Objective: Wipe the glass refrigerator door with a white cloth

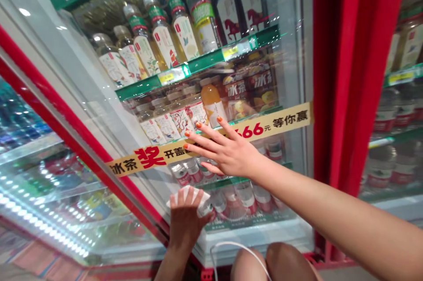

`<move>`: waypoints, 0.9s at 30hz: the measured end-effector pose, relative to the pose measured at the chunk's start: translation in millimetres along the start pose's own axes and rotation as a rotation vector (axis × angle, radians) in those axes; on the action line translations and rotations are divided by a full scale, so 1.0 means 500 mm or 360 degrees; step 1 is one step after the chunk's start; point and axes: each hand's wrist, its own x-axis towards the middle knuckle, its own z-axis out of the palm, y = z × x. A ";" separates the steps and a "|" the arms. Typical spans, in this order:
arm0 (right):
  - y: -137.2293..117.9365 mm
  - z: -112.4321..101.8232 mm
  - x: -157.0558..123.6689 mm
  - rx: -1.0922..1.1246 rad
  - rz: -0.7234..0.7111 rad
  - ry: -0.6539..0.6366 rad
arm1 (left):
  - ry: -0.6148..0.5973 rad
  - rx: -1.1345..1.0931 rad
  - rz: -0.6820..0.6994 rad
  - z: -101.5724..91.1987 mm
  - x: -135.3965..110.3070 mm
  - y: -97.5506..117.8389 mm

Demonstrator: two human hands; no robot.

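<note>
A glass door (284, 83) of a drinks cooler stands in front of me, with a yellow printed strip (287, 118) running across it. My left hand (187, 219) is low at the door's left, holding a white tissue (198, 195) flat against the glass under its fingers. Higher up, my right hand (231, 151) reaches in from the right, fingers spread and holding nothing. Its fingers lie over the strip, covering part of the lettering. Whether the palm touches the glass, I cannot tell.
Behind the glass, several bottles (163, 38) line green-edged shelves (205, 63). Red frames (343, 74) border the door. A lit open cooler (49, 210) is at left, another bottle cooler (393, 109) at right. A white cable (238, 245) loops near my knees (287, 263).
</note>
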 end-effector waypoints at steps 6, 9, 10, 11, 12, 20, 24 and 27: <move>0.001 -0.010 -0.001 0.0248 0.0059 -0.0149 | 0.0137 0.0069 -0.0692 -0.066 0.109 -0.066; -0.001 -0.006 -0.001 0.0240 0.0055 -0.0117 | 0.0040 0.0036 -0.0387 -0.024 0.062 0.013; -0.002 -0.005 -0.001 0.0210 0.0044 -0.0096 | -0.0009 0.0004 -0.0206 -0.008 0.034 0.035; -0.002 -0.005 -0.001 0.0179 0.0033 -0.0080 | -0.0053 -0.0018 0.0000 0.003 0.010 0.044; -0.002 -0.005 -0.001 0.0154 0.0021 -0.0073 | -0.0076 -0.0010 0.0118 0.006 -0.005 0.040; 0.000 -0.006 -0.004 0.0263 0.0067 -0.0068 | 0.0235 -0.0048 -0.0731 -0.074 0.132 -0.085; -0.004 0.009 -0.006 0.0155 0.0020 0.0070 | 0.0140 -0.0018 0.0073 0.000 0.034 0.024; -0.002 0.015 -0.008 0.0077 0.0002 0.0107 | 0.0140 -0.0001 0.0180 -0.001 0.017 0.017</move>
